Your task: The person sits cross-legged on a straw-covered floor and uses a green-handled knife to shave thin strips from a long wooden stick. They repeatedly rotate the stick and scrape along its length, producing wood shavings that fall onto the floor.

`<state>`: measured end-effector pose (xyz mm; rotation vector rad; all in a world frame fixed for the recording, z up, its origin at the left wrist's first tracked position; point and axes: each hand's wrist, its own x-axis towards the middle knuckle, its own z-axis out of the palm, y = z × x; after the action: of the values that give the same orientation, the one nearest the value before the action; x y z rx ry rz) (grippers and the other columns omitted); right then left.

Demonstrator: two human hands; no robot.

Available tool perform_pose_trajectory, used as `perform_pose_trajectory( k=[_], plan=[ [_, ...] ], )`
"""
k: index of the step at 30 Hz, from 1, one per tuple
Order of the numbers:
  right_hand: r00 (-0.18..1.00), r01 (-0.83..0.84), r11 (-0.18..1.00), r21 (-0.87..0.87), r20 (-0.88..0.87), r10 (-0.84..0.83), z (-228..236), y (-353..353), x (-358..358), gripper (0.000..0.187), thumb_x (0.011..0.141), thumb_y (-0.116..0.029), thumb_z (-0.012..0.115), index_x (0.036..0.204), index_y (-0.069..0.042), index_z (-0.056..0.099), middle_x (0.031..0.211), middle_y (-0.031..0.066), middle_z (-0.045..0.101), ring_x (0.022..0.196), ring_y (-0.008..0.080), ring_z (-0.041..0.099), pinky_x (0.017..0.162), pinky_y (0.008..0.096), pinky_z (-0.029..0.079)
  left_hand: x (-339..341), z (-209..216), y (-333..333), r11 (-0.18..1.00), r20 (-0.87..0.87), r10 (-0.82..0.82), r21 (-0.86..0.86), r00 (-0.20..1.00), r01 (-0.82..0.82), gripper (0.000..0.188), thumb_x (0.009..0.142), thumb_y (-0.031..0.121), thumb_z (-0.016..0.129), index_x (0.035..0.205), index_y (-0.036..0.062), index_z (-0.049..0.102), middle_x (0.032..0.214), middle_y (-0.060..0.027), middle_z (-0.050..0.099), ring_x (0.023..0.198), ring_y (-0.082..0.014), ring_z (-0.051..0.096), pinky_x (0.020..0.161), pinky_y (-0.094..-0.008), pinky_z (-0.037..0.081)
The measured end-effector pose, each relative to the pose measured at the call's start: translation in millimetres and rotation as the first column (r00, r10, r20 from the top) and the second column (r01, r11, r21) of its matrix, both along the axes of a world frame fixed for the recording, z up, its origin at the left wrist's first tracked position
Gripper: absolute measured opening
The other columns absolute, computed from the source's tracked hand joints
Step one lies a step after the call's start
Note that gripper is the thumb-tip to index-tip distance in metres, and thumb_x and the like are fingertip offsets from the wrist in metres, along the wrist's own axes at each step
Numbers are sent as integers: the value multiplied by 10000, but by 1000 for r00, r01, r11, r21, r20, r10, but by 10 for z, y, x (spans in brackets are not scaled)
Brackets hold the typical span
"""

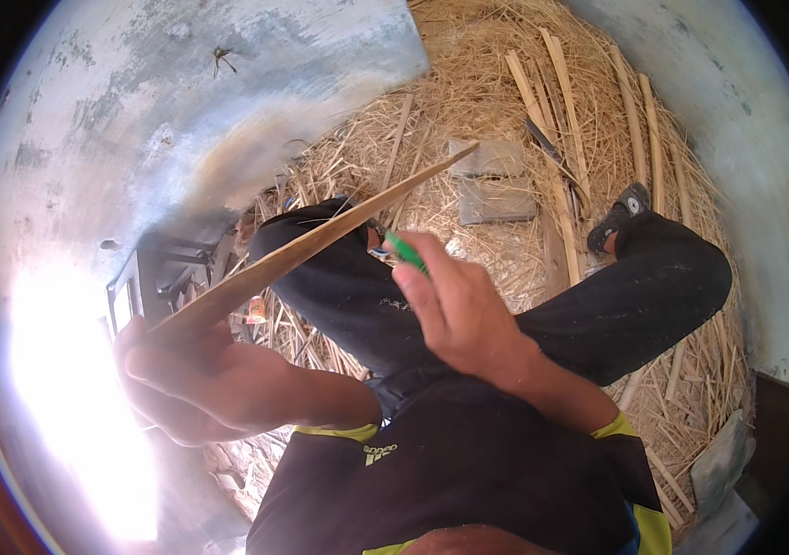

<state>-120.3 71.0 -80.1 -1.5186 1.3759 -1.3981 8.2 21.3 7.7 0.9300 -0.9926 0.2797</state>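
Note:
My left hand point(200, 379) is closed round the near, wide end of a long bamboo strip point(311, 242). The strip slants up and away to the right, its far end tapering to a point above the bricks. In my right hand point(464, 310) is a small green-handled tool point(405, 252), gripped between thumb and fingers. Only its green part shows, so its kind cannot be made out. That hand sits just right of the strip's middle, and whether the tool touches the strip cannot be told. Both hands are raised over my bent legs.
Straw-like shavings point(468, 55) cover the floor. Two grey bricks point(496, 201) lie ahead between my feet. Beside them, a dark curved blade point(547, 143) rests across several bamboo strips point(565, 92). A dark metal frame point(149, 277) stands at left near a wall; a stone slab point(722, 462) leans at lower right.

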Motion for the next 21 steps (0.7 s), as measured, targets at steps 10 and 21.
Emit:
perform_pose_trajectory(
  k=[10,21],
  plan=[
    [969,6,999,-41,-248,-16,94,72,7,180,954,-174,497,978,1,464,555,183,543,521,370,584,461,456,444,-25,-73,174,996,50,-87,22,995,86,356,975,250,479,970,-80,610,697,-96,575,516,-100,532,381,-182,367],
    [922,95,991,96,-384,-51,-39,28,72,211,968,-217,465,962,-6,469,542,214,555,530,405,588,453,474,448,-52,-18,265,976,-44,-189,103,981,192,319,976,269,498,942,-31,599,715,-81,550,507,-73,454,452,-176,328]
  ],
)
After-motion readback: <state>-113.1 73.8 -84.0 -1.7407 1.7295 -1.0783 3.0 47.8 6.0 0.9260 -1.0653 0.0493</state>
